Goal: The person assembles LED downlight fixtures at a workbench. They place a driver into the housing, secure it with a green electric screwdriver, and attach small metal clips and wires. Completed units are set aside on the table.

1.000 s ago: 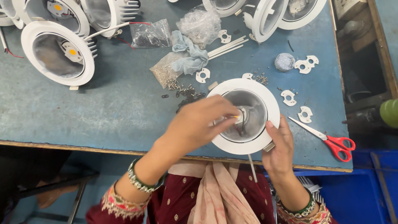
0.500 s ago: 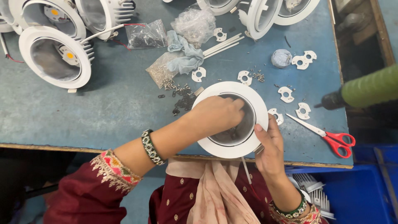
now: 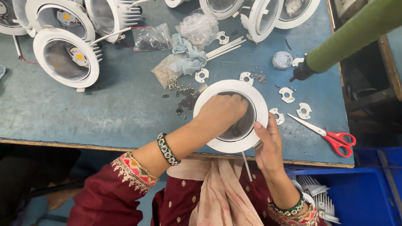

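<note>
inside the white lamp housing [image 3: 232, 113] the left hand [image 3: 220, 114] reaches, fingers curled; right hand [image 3: 268, 144] grips its rim.

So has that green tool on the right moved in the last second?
Yes. The green tool has come in from the right edge toward the white brackets on the blue table, above the red scissors.

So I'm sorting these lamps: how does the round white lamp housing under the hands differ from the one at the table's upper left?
The held lamp housing lies at the table's near edge, the left hand inside it and the right hand gripping its rim. The upper-left housing lies untouched, its yellow centre chip and finned side showing. Both are round, white-rimmed and open side up.
</note>
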